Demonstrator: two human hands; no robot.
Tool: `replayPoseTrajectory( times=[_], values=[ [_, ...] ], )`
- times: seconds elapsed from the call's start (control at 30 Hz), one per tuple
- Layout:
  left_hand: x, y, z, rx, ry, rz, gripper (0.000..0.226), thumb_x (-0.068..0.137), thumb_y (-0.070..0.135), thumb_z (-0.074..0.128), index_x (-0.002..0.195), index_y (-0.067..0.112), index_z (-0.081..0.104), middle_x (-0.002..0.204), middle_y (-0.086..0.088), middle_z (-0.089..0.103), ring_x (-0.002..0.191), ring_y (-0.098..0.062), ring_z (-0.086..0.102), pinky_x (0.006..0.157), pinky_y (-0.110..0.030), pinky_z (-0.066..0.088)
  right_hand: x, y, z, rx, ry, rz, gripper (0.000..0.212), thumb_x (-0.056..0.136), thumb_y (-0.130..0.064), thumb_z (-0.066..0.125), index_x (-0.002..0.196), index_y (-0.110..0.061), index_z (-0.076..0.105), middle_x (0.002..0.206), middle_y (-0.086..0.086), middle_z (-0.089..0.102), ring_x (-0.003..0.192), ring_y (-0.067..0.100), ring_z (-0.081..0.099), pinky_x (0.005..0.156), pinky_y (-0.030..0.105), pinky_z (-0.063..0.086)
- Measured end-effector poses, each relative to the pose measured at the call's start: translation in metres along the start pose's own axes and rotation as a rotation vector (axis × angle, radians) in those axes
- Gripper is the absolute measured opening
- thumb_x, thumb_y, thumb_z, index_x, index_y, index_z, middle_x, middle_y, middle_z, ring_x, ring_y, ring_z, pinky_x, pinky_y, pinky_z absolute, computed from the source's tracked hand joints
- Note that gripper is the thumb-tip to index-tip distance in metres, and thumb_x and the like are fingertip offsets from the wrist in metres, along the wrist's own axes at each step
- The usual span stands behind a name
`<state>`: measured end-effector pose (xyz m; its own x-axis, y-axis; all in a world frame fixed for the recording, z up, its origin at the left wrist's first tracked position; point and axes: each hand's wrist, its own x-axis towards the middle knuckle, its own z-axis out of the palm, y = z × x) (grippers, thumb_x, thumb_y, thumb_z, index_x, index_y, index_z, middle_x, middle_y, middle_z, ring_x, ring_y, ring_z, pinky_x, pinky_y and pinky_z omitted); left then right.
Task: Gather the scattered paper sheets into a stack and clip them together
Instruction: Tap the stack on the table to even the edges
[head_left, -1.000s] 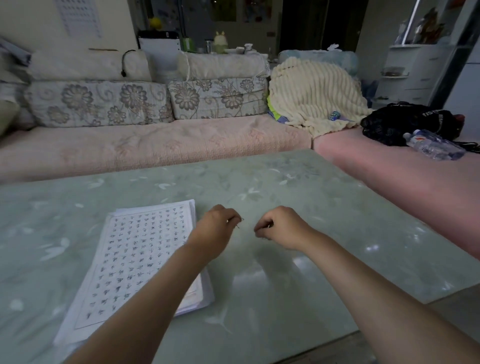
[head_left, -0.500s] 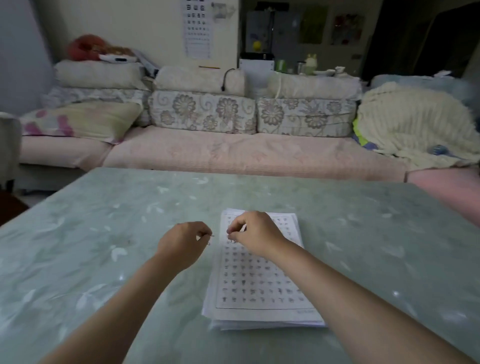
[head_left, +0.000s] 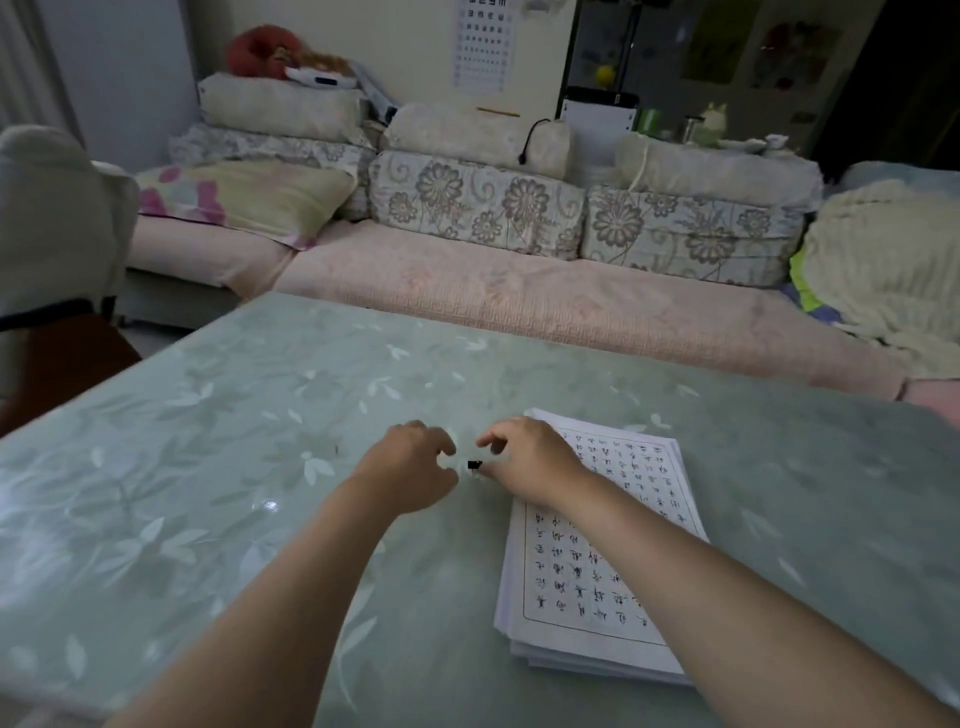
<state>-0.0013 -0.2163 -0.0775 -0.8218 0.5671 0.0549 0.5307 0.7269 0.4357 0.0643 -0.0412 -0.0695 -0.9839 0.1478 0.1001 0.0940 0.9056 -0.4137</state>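
Observation:
A stack of white paper sheets (head_left: 613, 561) printed with rows of characters lies on the green table (head_left: 218, 467), right of centre. My right hand (head_left: 530, 462) rests over the stack's far left corner and pinches a small black clip (head_left: 474, 464) at the paper's edge. My left hand (head_left: 410, 475) hovers just left of the clip, off the paper. Its fingers and thumb curve apart with nothing visible between them. The corner of the stack under my right hand is hidden.
A pink sofa (head_left: 519, 291) with flowered cushions runs along the table's far edge. A cream blanket (head_left: 883, 280) lies at its right end. A covered chair (head_left: 47, 223) stands at the left. The table's front edge is near the frame's bottom.
The view has swung left, so the stack now sits right of centre. My hands stay close together at its far left corner. A black clip now shows at my right fingertips, and my left fingers have spread.

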Motion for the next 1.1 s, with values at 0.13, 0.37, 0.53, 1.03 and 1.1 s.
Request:
replayPoseTrajectory(
  times=[0.13,0.37,0.53,1.03,1.1],
  values=[
    [-0.002,0.039,-0.001,-0.11,0.121,0.044,0.032,0.09,0.029,0.06,0.121,0.022,0.062,0.119,-0.002,0.056,0.112,-0.022,0.054,0.095,-0.034,0.047,-0.028,0.024,-0.032,0.148,0.244,-0.024,0.018,0.091,-0.015,0.065,0.106,-0.022,0.072,0.103,-0.01,0.058,0.088,0.006,0.057,0.078,0.014,0.04],
    [-0.018,0.107,0.036,-0.132,-0.074,0.016,0.061,0.092,0.049,0.056,0.143,0.02,0.041,0.137,-0.007,0.046,0.127,-0.025,0.045,0.102,-0.037,0.04,-0.097,0.089,-0.08,0.02,0.326,0.311,0.024,0.094,-0.02,0.059,0.116,-0.021,0.066,0.124,-0.002,0.054,0.115,0.017,0.053,0.099,0.032,0.045],
    [-0.02,0.121,0.053,-0.129,-0.144,-0.163,0.068,0.092,0.047,0.056,0.143,0.008,0.034,0.14,-0.015,0.042,0.13,-0.029,0.04,0.105,-0.039,0.038,-0.133,0.13,-0.077,-0.178,0.003,0.853,0.053,0.092,-0.043,0.047,0.132,-0.01,0.056,0.135,0.016,0.052,0.119,0.033,0.054,0.096,0.036,0.049],
    [-0.025,0.107,0.048,-0.012,-0.172,-0.136,0.079,0.075,0.059,0.072,0.139,0.019,0.048,0.131,-0.005,0.043,0.108,-0.02,0.055,0.093,-0.034,0.051,-0.108,0.125,-0.083,0.878,0.126,1.005,0.015,0.084,0.001,0.05,0.091,-0.009,0.06,0.089,0.008,0.063,0.079,0.024,0.059,0.068,0.031,0.046],
    [-0.023,0.107,0.046,-0.009,-0.172,-0.141,0.079,0.073,0.059,0.074,0.137,0.019,0.05,0.129,-0.004,0.044,0.102,-0.019,0.058,0.09,-0.032,0.052,-0.112,0.128,-0.088,0.95,0.055,1.0,0.018,0.086,0.003,0.047,0.089,-0.01,0.06,0.076,0.005,0.06,0.067,0.02,0.056,0.059,0.028,0.044]
  ],
)
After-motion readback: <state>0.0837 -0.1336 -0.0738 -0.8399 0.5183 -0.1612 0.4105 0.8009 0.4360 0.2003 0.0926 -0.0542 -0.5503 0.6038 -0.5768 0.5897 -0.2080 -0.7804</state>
